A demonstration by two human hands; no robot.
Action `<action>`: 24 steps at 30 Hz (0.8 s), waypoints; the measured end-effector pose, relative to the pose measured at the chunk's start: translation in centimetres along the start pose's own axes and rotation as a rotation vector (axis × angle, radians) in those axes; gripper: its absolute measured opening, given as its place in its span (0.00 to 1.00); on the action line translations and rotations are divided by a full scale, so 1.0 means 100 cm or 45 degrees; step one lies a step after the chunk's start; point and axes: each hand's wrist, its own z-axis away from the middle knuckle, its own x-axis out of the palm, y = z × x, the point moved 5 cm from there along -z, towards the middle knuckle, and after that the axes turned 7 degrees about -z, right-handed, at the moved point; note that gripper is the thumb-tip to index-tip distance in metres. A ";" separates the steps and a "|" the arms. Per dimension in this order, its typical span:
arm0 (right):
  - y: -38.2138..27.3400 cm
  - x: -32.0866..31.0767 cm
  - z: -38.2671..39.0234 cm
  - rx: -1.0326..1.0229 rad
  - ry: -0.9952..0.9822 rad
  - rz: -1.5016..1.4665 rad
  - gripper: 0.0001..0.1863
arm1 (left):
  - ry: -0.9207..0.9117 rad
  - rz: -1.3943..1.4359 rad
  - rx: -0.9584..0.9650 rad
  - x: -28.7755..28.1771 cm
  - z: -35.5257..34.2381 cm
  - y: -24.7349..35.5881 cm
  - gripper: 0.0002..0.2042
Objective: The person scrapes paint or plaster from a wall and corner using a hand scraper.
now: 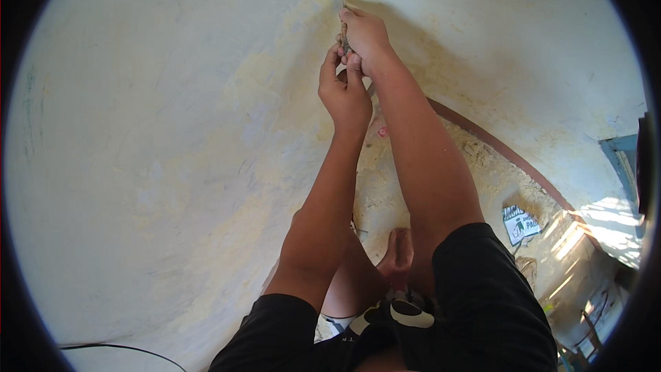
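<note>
Both my hands are raised to the corner where two pale, patchy plastered walls (172, 96) meet. My right hand (365, 40) is closed on a small, narrow tan-and-grey tool (345, 36), held upright against the corner; what its tip is like I cannot make out. Just below and to the left, my left hand (344, 93) has its fingers curled up at the lower part of the same tool, thumb and fingertips on or beside it.
Below lies a dirty, debris-strewn floor (382, 179) with a brown skirting strip (502, 146). A torn printed sheet (520, 224) lies at the right, near a blue frame (620, 162) and sunlit patches. A black cable (124, 348) runs along the lower left.
</note>
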 end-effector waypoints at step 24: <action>-0.001 -0.009 -0.003 -0.062 -0.037 0.021 0.10 | 0.020 0.135 -0.039 0.006 -0.001 -0.010 0.17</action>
